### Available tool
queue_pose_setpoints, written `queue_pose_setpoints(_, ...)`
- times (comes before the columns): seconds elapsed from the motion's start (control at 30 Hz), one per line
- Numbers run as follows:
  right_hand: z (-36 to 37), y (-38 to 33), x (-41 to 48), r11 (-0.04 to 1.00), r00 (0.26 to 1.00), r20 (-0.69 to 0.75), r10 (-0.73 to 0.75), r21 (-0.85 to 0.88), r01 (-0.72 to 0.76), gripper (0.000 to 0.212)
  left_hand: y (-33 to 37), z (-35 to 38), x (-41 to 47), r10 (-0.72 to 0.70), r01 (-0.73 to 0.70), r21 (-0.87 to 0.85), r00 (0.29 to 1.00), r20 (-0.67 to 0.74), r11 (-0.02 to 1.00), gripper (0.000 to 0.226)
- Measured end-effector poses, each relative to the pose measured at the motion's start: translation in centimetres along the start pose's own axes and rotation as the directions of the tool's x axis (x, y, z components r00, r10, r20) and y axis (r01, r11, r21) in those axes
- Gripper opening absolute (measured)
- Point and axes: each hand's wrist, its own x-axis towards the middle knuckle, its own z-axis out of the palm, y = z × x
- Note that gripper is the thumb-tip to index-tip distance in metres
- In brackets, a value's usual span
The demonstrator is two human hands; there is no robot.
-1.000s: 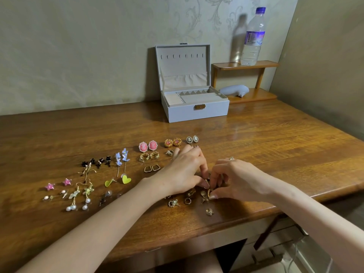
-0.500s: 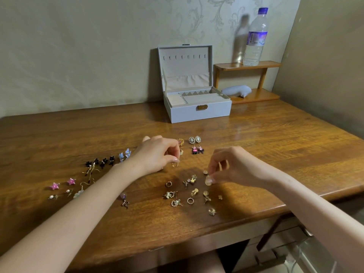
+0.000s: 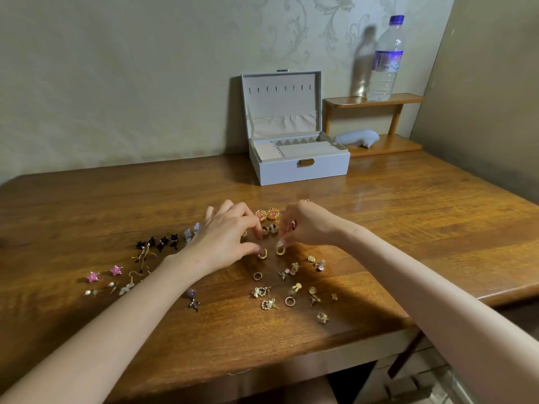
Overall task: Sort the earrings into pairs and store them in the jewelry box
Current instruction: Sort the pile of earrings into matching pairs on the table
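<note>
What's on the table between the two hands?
Head view: a round pink-and-gold pair and, nearer, a small pale pair lie between the left hand and right hand.

A home: wooden desk [image 3: 379, 217], patterned wallpaper [image 3: 291, 30] (floral scrolls).

Gold hoop earrings [image 3: 271, 252] — side by side

The head view looks down and forward from close above the table [image 3: 87, 214] toward the jewelry box [image 3: 277, 172].
</note>
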Motion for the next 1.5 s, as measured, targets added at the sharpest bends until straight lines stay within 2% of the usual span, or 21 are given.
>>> queue_pose_setpoints(0.13,0.5,-0.1,0.1,0.999,0.999,-0.054,-0.009,-0.044,0.006,0.017,-0.2,0.6,-0.6,0.033,-0.034,0.025,0.999,0.028,0.999,0.034)
queue_pose_setpoints(0.4,0.6,0.1,-1.4,0.991,0.998,-0.068,-0.018,-0.133,0.009,0.032,0.3,1.7,0.0,0.032,-0.033,-0.016,0.999,-0.031,0.999,0.025)
queue_pose_setpoints(0.63,0.9,-0.2,-1.6,0.989,0.992,-0.116,-0.047,-0.145,0.03,0.025,0.7,1.7,0.3,0.022,-0.023,-0.035,0.999,-0.041,0.999,0.023)
queue_pose_setpoints(0.73,0.3,0.3,-2.3,0.994,0.986,-0.149,-0.069,-0.1,0.054,0.021,0.6,1.2,-0.8,0.037,-0.04,-0.028,0.994,-0.104,0.999,0.025)
queue_pose_setpoints(0.83,-0.5,0.9,-3.6,0.99,0.984,-0.109,-0.14,-0.034,0.137,0.013,0.8,0.6,-2.5,0.074,-0.085,-0.065,0.983,-0.167,0.994,0.024)
queue_pose_setpoints(0.93,-0.4,1.1,-4.5,0.988,0.986,-0.06,-0.155,-0.01,0.155,0.01,1.6,0.5,-3.2,0.113,-0.13,-0.123,0.984,-0.138,0.984,0.022)
queue_pose_setpoints(1.03,0.3,1.3,-4.6,0.99,0.988,-0.07,-0.138,-0.021,0.137,0.012,2.8,0.9,-3.0,0.141,-0.157,-0.171,0.985,-0.103,0.973,0.022)
queue_pose_setpoints(1.2,0.8,1.7,-4.5,0.991,0.99,-0.072,-0.123,-0.056,0.12,0.019,3.7,1.9,-2.7,0.175,-0.174,-0.144,0.984,-0.005,0.974,0.022)
queue_pose_setpoints(1.5,1.1,2.1,-4.5,0.981,0.979,-0.07,-0.192,-0.051,0.189,0.016,2.9,1.2,-3.3,0.183,-0.179,-0.153,0.983,0.014,0.972,0.01)
